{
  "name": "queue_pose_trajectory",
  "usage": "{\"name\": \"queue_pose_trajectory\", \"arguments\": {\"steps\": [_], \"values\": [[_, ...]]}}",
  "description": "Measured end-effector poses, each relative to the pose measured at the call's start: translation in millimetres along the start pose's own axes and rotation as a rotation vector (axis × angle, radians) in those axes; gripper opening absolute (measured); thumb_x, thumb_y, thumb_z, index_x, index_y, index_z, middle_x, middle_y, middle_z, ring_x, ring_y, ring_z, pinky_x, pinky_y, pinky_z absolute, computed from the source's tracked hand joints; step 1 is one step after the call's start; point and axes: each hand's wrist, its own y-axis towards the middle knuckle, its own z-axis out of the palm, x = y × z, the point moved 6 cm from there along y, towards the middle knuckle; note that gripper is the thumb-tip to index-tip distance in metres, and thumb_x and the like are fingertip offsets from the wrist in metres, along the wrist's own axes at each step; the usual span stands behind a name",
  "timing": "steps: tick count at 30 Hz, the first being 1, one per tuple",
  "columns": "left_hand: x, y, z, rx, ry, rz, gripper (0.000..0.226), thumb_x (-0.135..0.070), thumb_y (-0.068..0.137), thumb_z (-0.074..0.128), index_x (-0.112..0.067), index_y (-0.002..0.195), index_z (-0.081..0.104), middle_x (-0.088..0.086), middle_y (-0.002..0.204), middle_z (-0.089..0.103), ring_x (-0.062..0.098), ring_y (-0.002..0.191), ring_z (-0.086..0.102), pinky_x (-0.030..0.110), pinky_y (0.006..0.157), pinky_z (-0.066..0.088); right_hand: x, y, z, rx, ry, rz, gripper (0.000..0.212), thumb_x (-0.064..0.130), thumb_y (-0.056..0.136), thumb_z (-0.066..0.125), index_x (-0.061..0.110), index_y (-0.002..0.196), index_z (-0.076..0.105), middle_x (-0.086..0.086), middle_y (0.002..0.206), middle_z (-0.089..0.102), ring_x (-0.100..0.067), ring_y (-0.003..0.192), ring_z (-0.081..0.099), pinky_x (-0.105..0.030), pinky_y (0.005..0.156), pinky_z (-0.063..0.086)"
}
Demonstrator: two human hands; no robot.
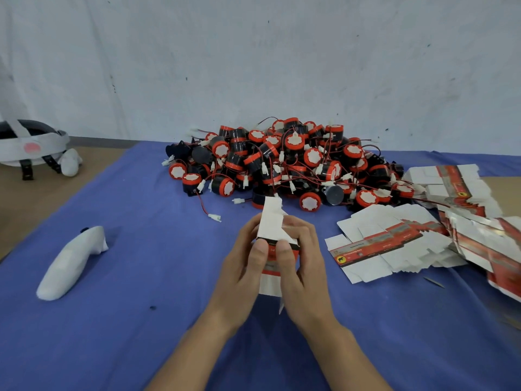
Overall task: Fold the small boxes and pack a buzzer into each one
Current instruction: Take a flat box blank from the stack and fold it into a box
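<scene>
Box [272,225] held upright near the buzzer pile [282,165], left hand [242,272] and right hand [304,269] gripping its sides, thumbs [260,251] pressing its front, likely squaring the walls.

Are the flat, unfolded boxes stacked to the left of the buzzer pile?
No, the flat boxes lie on the blue cloth to the right of the buzzer pile.

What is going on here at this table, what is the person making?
A person is folding one small box with both hands. The left hand and the right hand grip it above the blue cloth, thumbs on its front, and its white top flap stands open. A pile of buzzers lies behind it, and flat unfolded boxes lie to the right.
</scene>
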Motion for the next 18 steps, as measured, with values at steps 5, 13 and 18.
{"name": "queue_pose_trajectory", "arguments": {"steps": [5, 13, 18], "values": [[-7.1, 1.7, -3.8, -0.034, -0.132, -0.046, 0.051, -0.052, 0.095, 0.047, -0.034, 0.143, 0.045, -0.014, 0.129, 0.063, 0.008, 0.116, 0.063, 0.018, 0.087, 0.052, 2.9, -1.0, 2.7, 0.051, 0.025, -0.003, 0.014, 0.048, 0.100, 0.049, 0.047, 0.111, 0.057, 0.016, 0.152, 0.034, -0.005, 0.142, 0.039, -0.006, 0.097, 0.039], [-3.6, 5.2, -11.2, -0.077, -0.209, -0.102, 0.052, -0.047, 0.080, 0.061, -0.030, 0.129, 0.054, -0.010, 0.115, 0.068, 0.009, 0.105, 0.067, 0.021, 0.080, 0.055, 3.8, -3.8, 7.4, 0.095, -0.083, -0.041, 0.022, 0.031, 0.091, 0.049, 0.039, 0.111, 0.054, 0.021, 0.143, 0.044, -0.011, 0.135, 0.043, -0.007, 0.100, 0.033], [2.3, 5.9, -11.6, -0.064, -0.194, -0.105, 0.034, -0.035, 0.079, 0.059, -0.017, 0.107, 0.051, -0.005, 0.093, 0.066, 0.009, 0.084, 0.065, 0.021, 0.070, 0.054, 5.1, -5.1, 6.6, 0.096, -0.102, -0.075, 0.033, 0.030, 0.092, 0.049, 0.034, 0.124, 0.052, 0.023, 0.138, 0.046, -0.012, 0.135, 0.042, -0.008, 0.102, 0.031]]}}
